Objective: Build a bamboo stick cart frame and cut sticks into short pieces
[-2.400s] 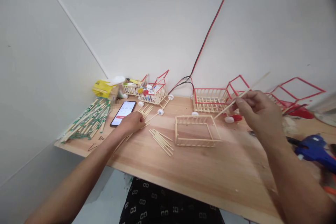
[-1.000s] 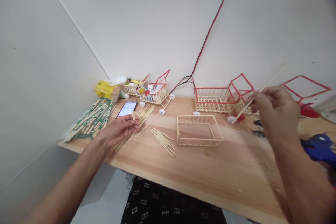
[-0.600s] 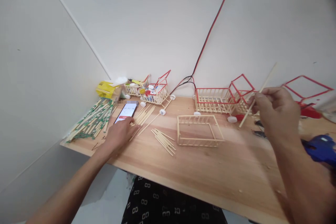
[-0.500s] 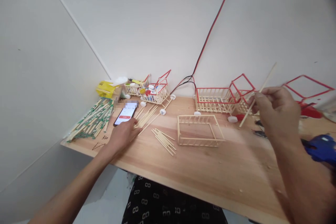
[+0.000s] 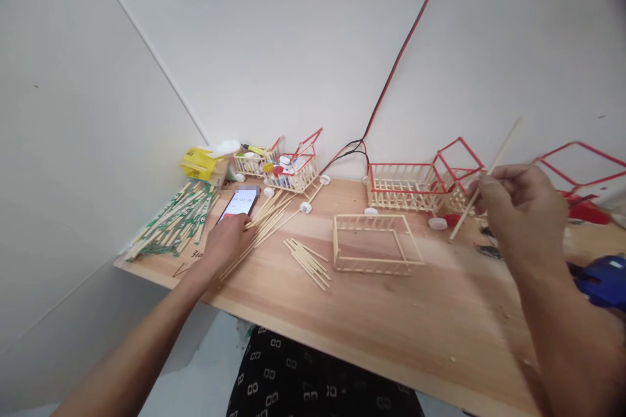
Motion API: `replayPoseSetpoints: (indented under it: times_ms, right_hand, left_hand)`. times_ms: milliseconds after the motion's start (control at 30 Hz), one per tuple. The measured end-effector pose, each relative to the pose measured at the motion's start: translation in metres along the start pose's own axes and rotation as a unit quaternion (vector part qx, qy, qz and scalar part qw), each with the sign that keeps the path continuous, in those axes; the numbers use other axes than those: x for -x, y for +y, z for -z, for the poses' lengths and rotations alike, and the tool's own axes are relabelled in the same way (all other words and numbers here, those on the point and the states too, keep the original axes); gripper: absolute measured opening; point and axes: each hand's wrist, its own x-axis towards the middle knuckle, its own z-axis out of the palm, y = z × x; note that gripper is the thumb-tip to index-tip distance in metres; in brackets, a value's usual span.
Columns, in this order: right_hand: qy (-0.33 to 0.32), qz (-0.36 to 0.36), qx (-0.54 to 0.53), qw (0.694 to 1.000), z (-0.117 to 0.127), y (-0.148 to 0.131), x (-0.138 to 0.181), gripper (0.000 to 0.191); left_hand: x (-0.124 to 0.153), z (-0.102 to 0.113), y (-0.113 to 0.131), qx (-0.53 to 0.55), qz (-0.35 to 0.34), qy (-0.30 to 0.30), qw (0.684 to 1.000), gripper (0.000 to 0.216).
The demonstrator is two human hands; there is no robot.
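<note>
My right hand (image 5: 521, 205) is closed, pinching a thin bamboo stick (image 5: 503, 143) held slantwise above the table. My left hand (image 5: 227, 241) rests over the lower part of a phone (image 5: 247, 199) with a lit screen; its fingers are mostly hidden behind the hand. Loose bamboo sticks (image 5: 267, 225) lie beside and partly under that hand. A smaller bundle of short sticks (image 5: 308, 264) lies to their right. Between my hands stands an open rectangular stick frame (image 5: 369, 269) with short uprights along two sides.
Stick-built carts with red trim stand at the back: one pair (image 5: 293, 179) filled with small items, another cart (image 5: 403, 192) on white wheels. Green-wrapped sticks (image 5: 171, 221) and a yellow packet (image 5: 198, 163) lie left. A blue tool (image 5: 604, 280) sits far right.
My left hand has shifted left off the loose sticks and onto the lower part of the phone. My right hand still pinches the bamboo stick, almost unmoved.
</note>
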Motion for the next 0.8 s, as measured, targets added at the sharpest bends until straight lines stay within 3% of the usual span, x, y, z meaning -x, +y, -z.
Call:
replayPoseSetpoints:
  times_ms: [267, 500, 800]
  right_hand:
    - [-0.004, -0.003, 0.001, 1.0, 0.003, 0.006, -0.001, 0.013]
    - [-0.008, 0.002, 0.0, 1.0, 0.004, 0.005, 0.0, 0.012]
    - [0.0, -0.004, 0.0, 1.0, 0.003, 0.007, -0.003, 0.012]
  left_hand:
    - [-0.005, 0.002, -0.005, 0.003, 0.01, 0.023, 1.0, 0.031]
    - [0.018, -0.002, 0.01, 0.013, -0.074, -0.014, 0.997, 0.028]
    - [0.003, -0.008, 0.013, -0.024, -0.021, 0.013, 0.999, 0.023]
